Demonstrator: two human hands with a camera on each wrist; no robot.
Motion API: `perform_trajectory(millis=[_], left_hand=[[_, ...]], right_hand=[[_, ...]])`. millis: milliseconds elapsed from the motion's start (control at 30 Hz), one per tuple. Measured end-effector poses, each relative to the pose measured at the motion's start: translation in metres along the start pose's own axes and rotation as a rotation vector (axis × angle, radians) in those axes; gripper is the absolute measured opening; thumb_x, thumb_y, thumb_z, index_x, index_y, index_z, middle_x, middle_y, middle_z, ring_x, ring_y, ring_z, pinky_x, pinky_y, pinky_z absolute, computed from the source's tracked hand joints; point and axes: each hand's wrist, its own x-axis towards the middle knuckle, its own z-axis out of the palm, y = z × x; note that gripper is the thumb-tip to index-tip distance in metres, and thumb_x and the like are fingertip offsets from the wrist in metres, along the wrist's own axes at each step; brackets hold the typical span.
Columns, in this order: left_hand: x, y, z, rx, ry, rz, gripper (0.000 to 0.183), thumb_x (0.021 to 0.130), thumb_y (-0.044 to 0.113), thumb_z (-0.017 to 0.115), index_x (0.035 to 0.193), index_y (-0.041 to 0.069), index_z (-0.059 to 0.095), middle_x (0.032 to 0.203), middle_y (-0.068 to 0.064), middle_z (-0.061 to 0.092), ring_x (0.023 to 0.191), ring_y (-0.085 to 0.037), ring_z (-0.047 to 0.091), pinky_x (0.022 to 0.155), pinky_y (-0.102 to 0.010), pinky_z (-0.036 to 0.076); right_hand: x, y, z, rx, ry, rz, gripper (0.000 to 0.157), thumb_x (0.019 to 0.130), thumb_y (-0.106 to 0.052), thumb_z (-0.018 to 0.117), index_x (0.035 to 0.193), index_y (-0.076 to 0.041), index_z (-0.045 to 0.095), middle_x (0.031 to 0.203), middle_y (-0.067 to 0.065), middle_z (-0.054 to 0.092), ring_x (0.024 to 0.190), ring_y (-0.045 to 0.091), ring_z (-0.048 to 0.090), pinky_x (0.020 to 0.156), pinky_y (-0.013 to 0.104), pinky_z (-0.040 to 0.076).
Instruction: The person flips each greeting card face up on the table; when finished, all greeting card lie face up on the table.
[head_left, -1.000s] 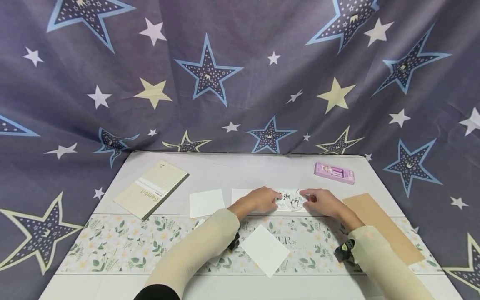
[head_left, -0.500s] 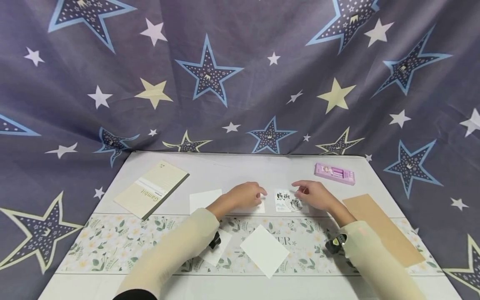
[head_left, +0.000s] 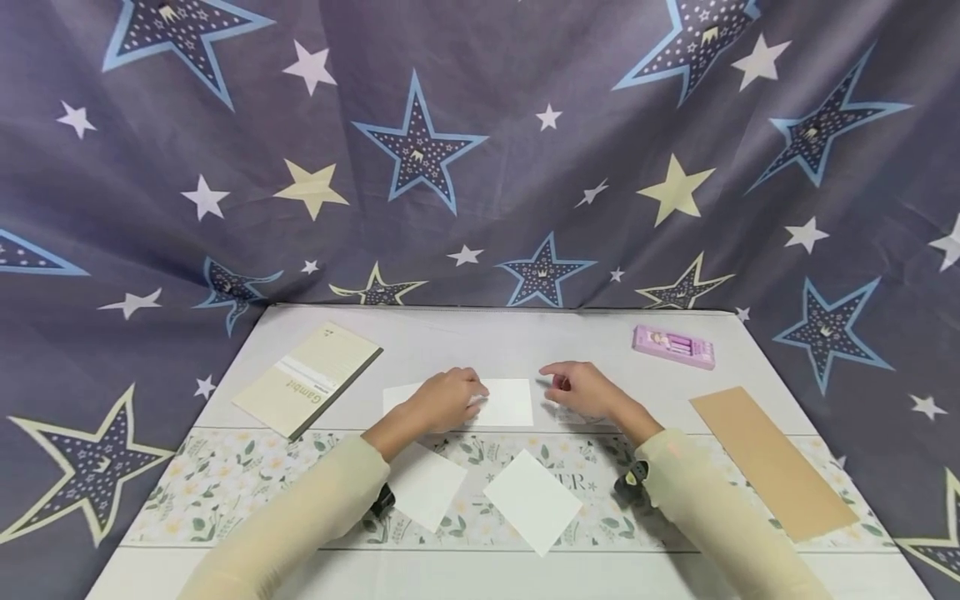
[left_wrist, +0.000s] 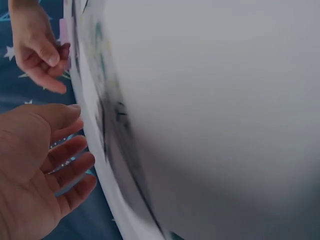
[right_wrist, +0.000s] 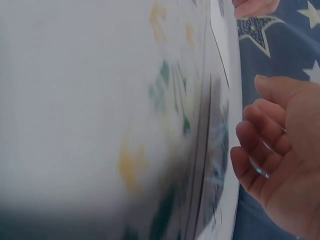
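My left hand is over the left part of a blank white card in the head view. In the left wrist view that hand has loosely bent, spread fingers with nothing between them. To the right, my right hand hovers over the card printed with black characters, hiding most of it. The right wrist view shows this hand with relaxed, parted fingers and nothing held. Another white card lies left of my left hand, partly hidden by it.
Two more white cards lie nearer on the floral strip, one by the left sleeve and one turned like a diamond. A Gambit notebook is at left, a purple pen box at back right, a brown paper sheet at right.
Both hands have lifted off the printed card and moved left. The left hand passed over the blank card, uncovering its right part; the right hand now covers most of the printed card.
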Motion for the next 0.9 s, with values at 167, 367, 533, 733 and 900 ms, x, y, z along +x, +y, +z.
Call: perform_trajectory(millis=[167, 367, 533, 733, 900], left_hand=[[-0.015, -0.001, 0.007, 0.051, 0.009, 0.005, 0.031, 0.098, 0.031, 0.069, 0.125, 0.015, 0.072, 0.126, -0.005, 0.068, 0.113, -0.025, 0.065, 0.092, -0.041, 0.056], [-0.020, 0.001, 0.012, 0.080, 0.008, -0.043, 0.037, 0.094, 0.037, 0.073, 0.124, 0.016, 0.072, 0.126, -0.003, 0.069, 0.112, -0.024, 0.065, 0.090, -0.042, 0.056], [-0.019, -0.002, 0.014, 0.053, 0.012, -0.069, 0.040, 0.091, 0.038, 0.075, 0.125, 0.017, 0.073, 0.125, -0.002, 0.071, 0.110, -0.024, 0.067, 0.090, -0.041, 0.058], [-0.014, -0.001, 0.016, 0.003, 0.027, -0.116, 0.039, 0.085, 0.036, 0.079, 0.119, 0.017, 0.075, 0.117, -0.001, 0.073, 0.096, -0.019, 0.065, 0.083, -0.036, 0.057], [-0.014, 0.000, 0.015, -0.020, 0.026, -0.146, 0.040, 0.083, 0.036, 0.079, 0.119, 0.017, 0.075, 0.115, -0.001, 0.072, 0.095, -0.018, 0.064, 0.084, -0.036, 0.058]], right_hand=[[0.008, -0.011, 0.010, -0.026, -0.019, 0.013, 0.048, 0.093, -0.017, 0.072, 0.136, 0.000, 0.061, 0.088, 0.000, 0.069, 0.074, 0.007, 0.056, 0.074, 0.027, 0.050], [0.012, -0.016, 0.016, -0.061, -0.035, 0.030, 0.043, 0.092, -0.020, 0.074, 0.130, -0.002, 0.064, 0.082, -0.002, 0.063, 0.071, 0.009, 0.051, 0.070, 0.027, 0.046], [0.014, -0.019, 0.019, -0.082, -0.045, 0.022, 0.025, 0.092, -0.021, 0.075, 0.109, -0.006, 0.066, 0.078, -0.001, 0.058, 0.069, 0.012, 0.047, 0.066, 0.028, 0.042], [0.015, -0.021, 0.020, -0.099, -0.043, 0.068, 0.038, 0.091, -0.024, 0.076, 0.123, -0.007, 0.067, 0.085, 0.000, 0.058, 0.076, 0.014, 0.049, 0.070, 0.030, 0.043], [0.015, -0.022, 0.024, -0.105, -0.031, 0.110, 0.054, 0.089, -0.026, 0.078, 0.136, -0.005, 0.062, 0.092, 0.001, 0.061, 0.081, 0.014, 0.051, 0.076, 0.031, 0.048]])
